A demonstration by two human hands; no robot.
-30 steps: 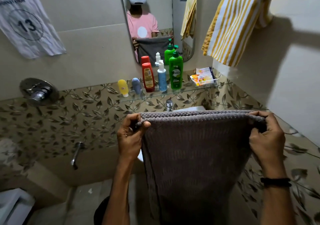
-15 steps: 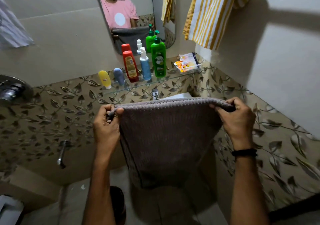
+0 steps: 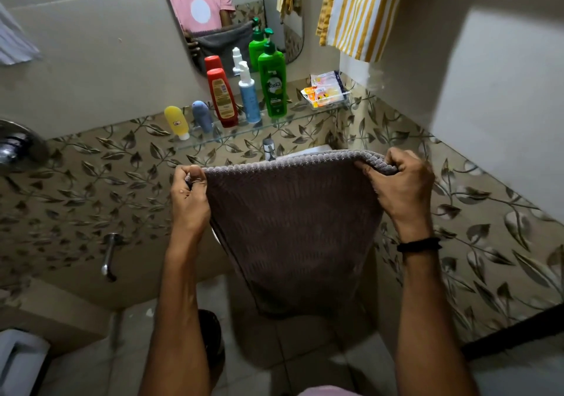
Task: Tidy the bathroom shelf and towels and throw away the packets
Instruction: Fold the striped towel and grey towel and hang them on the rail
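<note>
A grey ribbed towel [image 3: 293, 228] hangs folded in front of me. My left hand [image 3: 189, 200] pinches its top left corner and my right hand [image 3: 399, 188] grips its top right corner. Behind it a glass shelf [image 3: 274, 125] carries a yellow tube [image 3: 177, 122], a blue tube [image 3: 202, 116], a red bottle [image 3: 222, 98], a blue pump bottle [image 3: 248, 93] and a green pump bottle [image 3: 272, 83]. Packets [image 3: 325, 90] lie at the shelf's right end. A yellow striped towel [image 3: 360, 11] hangs up on the right wall.
A mirror [image 3: 225, 14] above the shelf reflects a person in a pink shirt. A tap [image 3: 269, 149] and a white basin edge [image 3: 308, 151] peek over the grey towel. A wall spout [image 3: 109, 257] and a round valve [image 3: 18, 148] are at left. Tiled floor lies below.
The view has tilted down and the towel rail has left the frame. My hands have come closer together, so the held top edge of the grey towel is shorter.
</note>
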